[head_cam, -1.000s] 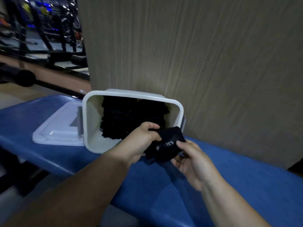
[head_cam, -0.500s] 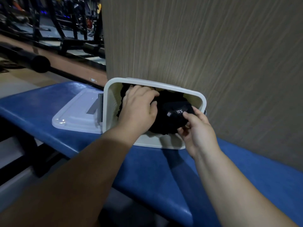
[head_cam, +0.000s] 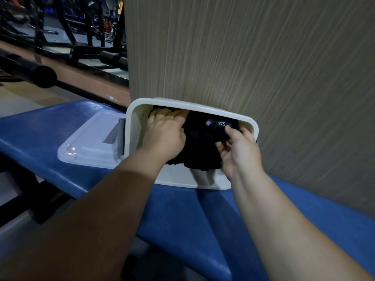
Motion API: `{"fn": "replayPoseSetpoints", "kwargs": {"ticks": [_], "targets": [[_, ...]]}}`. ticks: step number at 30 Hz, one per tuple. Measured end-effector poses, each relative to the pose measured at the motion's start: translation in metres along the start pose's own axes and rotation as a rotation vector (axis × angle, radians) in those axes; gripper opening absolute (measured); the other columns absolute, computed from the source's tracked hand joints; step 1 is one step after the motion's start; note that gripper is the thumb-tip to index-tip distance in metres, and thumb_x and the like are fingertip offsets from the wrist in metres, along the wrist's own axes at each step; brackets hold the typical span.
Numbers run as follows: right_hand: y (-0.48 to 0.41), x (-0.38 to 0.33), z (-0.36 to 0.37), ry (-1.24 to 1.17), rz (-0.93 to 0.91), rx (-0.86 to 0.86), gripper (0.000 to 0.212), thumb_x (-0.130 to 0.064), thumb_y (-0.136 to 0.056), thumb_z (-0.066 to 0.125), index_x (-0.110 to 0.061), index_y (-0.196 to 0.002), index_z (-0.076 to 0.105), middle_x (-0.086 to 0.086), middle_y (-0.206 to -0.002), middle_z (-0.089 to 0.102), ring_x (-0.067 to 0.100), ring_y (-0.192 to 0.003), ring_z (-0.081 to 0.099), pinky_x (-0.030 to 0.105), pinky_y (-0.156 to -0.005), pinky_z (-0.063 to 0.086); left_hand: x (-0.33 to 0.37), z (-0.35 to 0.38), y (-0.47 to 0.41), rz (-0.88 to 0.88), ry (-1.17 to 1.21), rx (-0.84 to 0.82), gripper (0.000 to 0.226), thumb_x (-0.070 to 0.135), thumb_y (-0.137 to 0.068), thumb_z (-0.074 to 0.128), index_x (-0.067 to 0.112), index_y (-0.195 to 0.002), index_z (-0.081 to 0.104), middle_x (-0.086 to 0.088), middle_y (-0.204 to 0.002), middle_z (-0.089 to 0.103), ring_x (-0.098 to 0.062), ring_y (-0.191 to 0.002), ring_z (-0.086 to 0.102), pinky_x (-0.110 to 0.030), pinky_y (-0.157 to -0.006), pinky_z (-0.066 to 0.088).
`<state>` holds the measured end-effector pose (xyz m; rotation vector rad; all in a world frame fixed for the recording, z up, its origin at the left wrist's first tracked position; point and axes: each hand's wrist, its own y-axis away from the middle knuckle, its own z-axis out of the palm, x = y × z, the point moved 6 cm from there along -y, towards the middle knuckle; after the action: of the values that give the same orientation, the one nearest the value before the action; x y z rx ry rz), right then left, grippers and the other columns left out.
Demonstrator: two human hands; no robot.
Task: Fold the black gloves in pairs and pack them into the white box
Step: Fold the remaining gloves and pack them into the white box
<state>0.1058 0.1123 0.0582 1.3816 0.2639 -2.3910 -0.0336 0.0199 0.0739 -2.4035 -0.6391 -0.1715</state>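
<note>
The white box (head_cam: 182, 182) stands on the blue padded bench against the wooden wall, with black gloves piled inside. A folded black glove pair (head_cam: 218, 128) with a small white logo lies at the top right of the pile. My right hand (head_cam: 236, 147) pinches this pair at its near edge, inside the box opening. My left hand (head_cam: 165, 134) is inside the box on the left, fingers spread flat and pressing on the other black gloves (head_cam: 200, 159). Most of the pile is hidden under my hands.
The box's white lid (head_cam: 89, 145) lies flat on the blue bench (head_cam: 192, 216) just left of the box. The wood-grain wall (head_cam: 263, 67) rises right behind the box. Dark gym equipment (head_cam: 67, 27) fills the far left background.
Both hands carried the folded pair from the bench in front of the box into its opening. My left hand let go of it and moved onto the pile at the left.
</note>
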Motion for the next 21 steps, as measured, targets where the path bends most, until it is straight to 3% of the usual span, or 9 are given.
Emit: {"fn": "replayPoseSetpoints", "kwargs": {"ticks": [7,14,18,21], "targets": [[-0.012,0.006,0.013,-0.064,-0.032,0.056,0.037,-0.008,-0.093,0.059,-0.026,-0.124,0.048,0.005,-0.119,0.063,0.015,-0.093,0.063,0.023,-0.065,0.052,-0.002,0.016,-0.004,0.038,-0.02,-0.046,0.047,0.028,-0.09,0.05,0.021,-0.137,0.047,0.002,-0.139,0.049,-0.027,-0.128,0.033,-0.034,-0.107,0.015],[-0.028,0.011,0.023,-0.005,-0.026,0.094,0.041,-0.012,-0.091,0.062,-0.017,-0.131,0.052,0.008,-0.113,0.065,0.015,-0.078,0.065,0.019,-0.055,0.051,-0.003,0.02,-0.007,0.013,0.014,-0.05,0.048,0.035,-0.089,0.054,0.021,-0.134,0.046,0.002,-0.133,0.052,-0.025,-0.126,0.035,-0.033,-0.106,0.017],[-0.035,0.013,0.025,0.087,-0.032,0.122,0.043,-0.013,-0.089,0.065,-0.014,-0.131,0.053,0.01,-0.113,0.065,0.02,-0.085,0.067,0.022,-0.061,0.055,-0.008,0.015,-0.01,-0.096,0.114,-0.032,0.056,0.036,-0.088,0.056,0.015,-0.136,0.036,-0.008,-0.12,0.057,-0.026,-0.123,0.038,-0.035,-0.107,0.019],[-0.039,0.01,0.027,0.148,-0.063,0.155,0.033,-0.013,-0.087,0.068,-0.012,-0.119,0.061,0.007,-0.104,0.069,0.022,-0.088,0.068,0.022,-0.062,0.056,-0.009,0.014,-0.012,-0.094,0.162,-0.029,0.064,0.037,-0.089,0.055,0.022,-0.144,0.027,-0.006,-0.121,0.058,-0.026,-0.124,0.037,-0.037,-0.108,0.018]]}}
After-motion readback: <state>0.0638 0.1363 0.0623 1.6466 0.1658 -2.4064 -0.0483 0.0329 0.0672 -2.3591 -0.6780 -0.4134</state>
